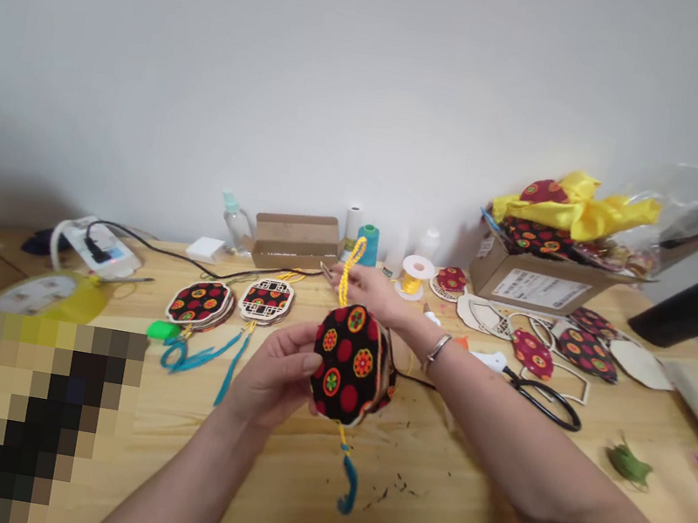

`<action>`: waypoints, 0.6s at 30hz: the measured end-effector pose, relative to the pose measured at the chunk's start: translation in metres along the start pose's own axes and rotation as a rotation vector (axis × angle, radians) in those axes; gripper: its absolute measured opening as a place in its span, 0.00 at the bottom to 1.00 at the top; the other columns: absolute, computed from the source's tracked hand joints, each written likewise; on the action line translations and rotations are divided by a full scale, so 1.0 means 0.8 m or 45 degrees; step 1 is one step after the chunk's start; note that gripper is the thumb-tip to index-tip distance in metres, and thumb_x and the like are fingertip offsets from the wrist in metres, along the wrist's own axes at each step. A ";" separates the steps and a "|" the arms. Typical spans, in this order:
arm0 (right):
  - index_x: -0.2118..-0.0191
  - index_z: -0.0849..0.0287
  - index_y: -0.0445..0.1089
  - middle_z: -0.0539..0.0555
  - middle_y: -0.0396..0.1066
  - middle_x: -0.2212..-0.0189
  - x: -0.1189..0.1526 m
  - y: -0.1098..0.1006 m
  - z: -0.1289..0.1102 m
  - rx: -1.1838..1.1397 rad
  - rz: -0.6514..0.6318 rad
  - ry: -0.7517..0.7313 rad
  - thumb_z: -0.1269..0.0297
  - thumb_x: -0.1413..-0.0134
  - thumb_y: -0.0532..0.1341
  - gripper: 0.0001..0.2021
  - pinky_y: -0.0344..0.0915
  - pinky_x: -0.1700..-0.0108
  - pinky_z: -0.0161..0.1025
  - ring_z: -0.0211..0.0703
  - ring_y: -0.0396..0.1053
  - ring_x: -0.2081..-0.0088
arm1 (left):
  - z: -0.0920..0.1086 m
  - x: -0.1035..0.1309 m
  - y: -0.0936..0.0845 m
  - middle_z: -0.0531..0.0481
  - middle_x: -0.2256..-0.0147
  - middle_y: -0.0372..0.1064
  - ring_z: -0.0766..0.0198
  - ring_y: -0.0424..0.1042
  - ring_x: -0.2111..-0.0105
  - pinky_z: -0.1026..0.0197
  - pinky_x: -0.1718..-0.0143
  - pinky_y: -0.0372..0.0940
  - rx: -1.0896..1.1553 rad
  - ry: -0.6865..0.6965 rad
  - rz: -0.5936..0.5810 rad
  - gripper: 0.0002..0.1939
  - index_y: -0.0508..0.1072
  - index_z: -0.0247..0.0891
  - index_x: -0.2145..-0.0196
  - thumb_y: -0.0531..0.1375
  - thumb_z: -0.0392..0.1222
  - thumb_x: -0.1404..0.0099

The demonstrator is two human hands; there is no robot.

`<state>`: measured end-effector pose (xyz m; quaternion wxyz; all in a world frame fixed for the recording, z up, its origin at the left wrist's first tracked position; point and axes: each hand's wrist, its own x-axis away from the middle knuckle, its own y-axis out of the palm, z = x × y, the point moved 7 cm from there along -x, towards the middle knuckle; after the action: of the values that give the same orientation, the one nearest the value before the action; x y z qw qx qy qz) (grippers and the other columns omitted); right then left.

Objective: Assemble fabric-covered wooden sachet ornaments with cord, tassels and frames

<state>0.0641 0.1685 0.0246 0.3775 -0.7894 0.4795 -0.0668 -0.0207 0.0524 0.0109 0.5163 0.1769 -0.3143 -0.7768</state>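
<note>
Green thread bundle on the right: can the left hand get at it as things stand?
Probably not: the left hand is holding the flower-patterned tasselled ornament, and the right forearm appears to lie across the way to the green thread bundle.

White power strip (114, 258), spray bottle (237, 224).

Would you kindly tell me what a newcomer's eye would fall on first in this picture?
Probably the black, flower-patterned fabric ornament near the centre, held in the left hand, with a yellow braided cord above it and a blue thread tassel hanging below. After that, likely the bright yellow, shiny cloth heaped on top of the open brown cardboard box at the back right of the table.
</note>
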 end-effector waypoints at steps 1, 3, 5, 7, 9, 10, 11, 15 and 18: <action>0.51 0.61 0.67 0.57 0.72 0.60 0.002 -0.011 -0.003 -0.110 0.018 0.003 0.70 0.41 0.51 0.14 0.65 0.56 0.40 0.42 0.69 0.59 | 0.003 -0.001 0.000 0.48 0.71 0.78 0.63 0.76 0.76 0.68 0.76 0.71 0.015 0.016 -0.006 0.18 0.78 0.35 0.64 0.70 0.36 0.56; 0.47 0.62 0.63 0.58 0.71 0.56 0.011 -0.037 -0.009 -0.463 0.059 0.004 0.66 0.39 0.49 0.17 0.65 0.55 0.39 0.39 0.69 0.59 | 0.008 -0.002 0.000 0.48 0.71 0.78 0.63 0.76 0.77 0.69 0.77 0.70 0.020 0.047 -0.001 0.18 0.77 0.34 0.64 0.70 0.36 0.56; 0.49 0.60 0.65 0.57 0.71 0.56 0.029 -0.064 -0.014 -0.904 0.091 0.007 0.63 0.41 0.53 0.16 0.65 0.54 0.40 0.39 0.69 0.59 | 0.012 -0.002 0.000 0.49 0.73 0.78 0.65 0.75 0.78 0.70 0.79 0.69 0.017 0.078 0.010 0.18 0.77 0.34 0.64 0.70 0.35 0.55; 0.53 0.59 0.68 0.55 0.71 0.60 0.056 -0.084 -0.015 -1.092 0.090 0.068 0.60 0.45 0.58 0.15 0.64 0.53 0.40 0.40 0.69 0.59 | 0.014 -0.003 0.002 0.50 0.75 0.77 0.68 0.73 0.81 0.73 0.82 0.67 0.017 0.099 0.009 0.17 0.77 0.33 0.63 0.69 0.35 0.54; 0.53 0.59 0.69 0.53 0.71 0.64 0.092 -0.096 -0.021 -1.060 0.048 0.106 0.60 0.46 0.60 0.16 0.64 0.54 0.40 0.38 0.69 0.62 | 0.015 -0.004 0.004 0.51 0.77 0.76 0.71 0.71 0.83 0.74 0.84 0.65 0.020 0.106 0.013 0.17 0.77 0.33 0.63 0.69 0.35 0.53; 0.51 0.59 0.68 0.52 0.71 0.66 0.111 -0.095 -0.029 -0.967 -0.018 0.106 0.61 0.45 0.59 0.16 0.65 0.56 0.39 0.37 0.68 0.64 | 0.015 -0.005 0.004 0.51 0.77 0.75 0.71 0.70 0.84 0.74 0.85 0.64 0.020 0.109 0.023 0.17 0.77 0.33 0.63 0.69 0.34 0.53; 0.50 0.59 0.67 0.52 0.70 0.66 0.130 -0.094 -0.038 -0.844 -0.060 0.117 0.62 0.44 0.57 0.16 0.65 0.57 0.39 0.38 0.68 0.64 | 0.015 -0.005 0.003 0.51 0.77 0.75 0.72 0.69 0.84 0.74 0.85 0.64 0.023 0.115 0.038 0.17 0.77 0.32 0.63 0.69 0.34 0.53; 0.52 0.55 0.69 0.53 0.69 0.58 0.199 -0.052 -0.092 -0.231 -0.454 -0.012 0.73 0.43 0.55 0.14 0.65 0.58 0.34 0.37 0.67 0.59 | 0.015 -0.007 -0.006 0.54 0.79 0.72 0.75 0.65 0.87 0.76 0.88 0.60 0.045 0.144 0.100 0.12 0.76 0.33 0.67 0.68 0.33 0.52; 0.56 0.55 0.71 0.51 0.70 0.62 0.229 -0.011 -0.120 0.135 -0.685 -0.210 0.80 0.46 0.55 0.17 0.65 0.60 0.31 0.36 0.67 0.61 | 0.016 -0.009 -0.014 0.54 0.80 0.71 0.76 0.62 0.88 0.75 0.88 0.59 0.040 0.161 0.144 0.10 0.75 0.34 0.69 0.68 0.34 0.52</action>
<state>0.1224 -0.0280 0.0515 0.4248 -0.8701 0.2164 -0.1249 -0.0331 0.0654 0.0126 0.5753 0.2156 -0.3025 -0.7288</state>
